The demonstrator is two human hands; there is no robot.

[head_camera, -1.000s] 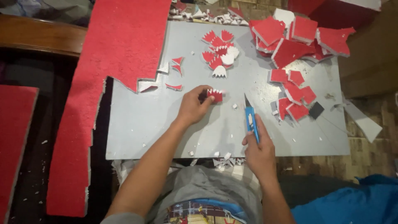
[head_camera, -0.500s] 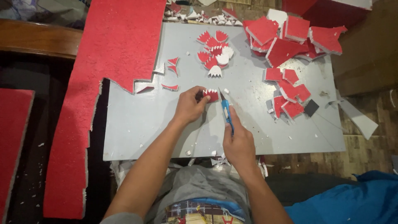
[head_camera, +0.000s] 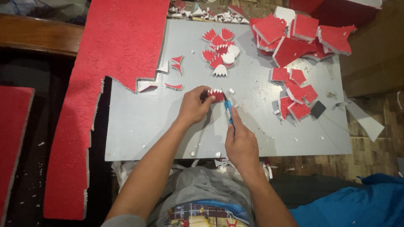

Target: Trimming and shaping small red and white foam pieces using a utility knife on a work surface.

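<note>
The left hand [head_camera: 194, 107] pins a small red-topped, white-edged foam piece with a zigzag toothed rim [head_camera: 216, 95] to the flat grey board [head_camera: 139, 126]; the fingers are curled closed on the piece's left side. The right hand [head_camera: 241, 145] is wrapped fully closed around a slim blue utility knife [head_camera: 228, 112], whose blade tip meets the right edge of the toothed piece.

Above the piece lies a cluster of finished red and white toothed foam shapes [head_camera: 219, 52]. To the right sits a heap of rough-cut square red foam blocks with white cores [head_camera: 294, 42], and a small dark square tile [head_camera: 318, 109] lies near its lower edge. A large red foam sheet with a grainy surface and a jagged cut edge [head_camera: 109, 54] overlaps the board's left side.

Compared with half a second ago, the knife has moved in from beside the piece to contact it. The left hand's hold is unchanged.
</note>
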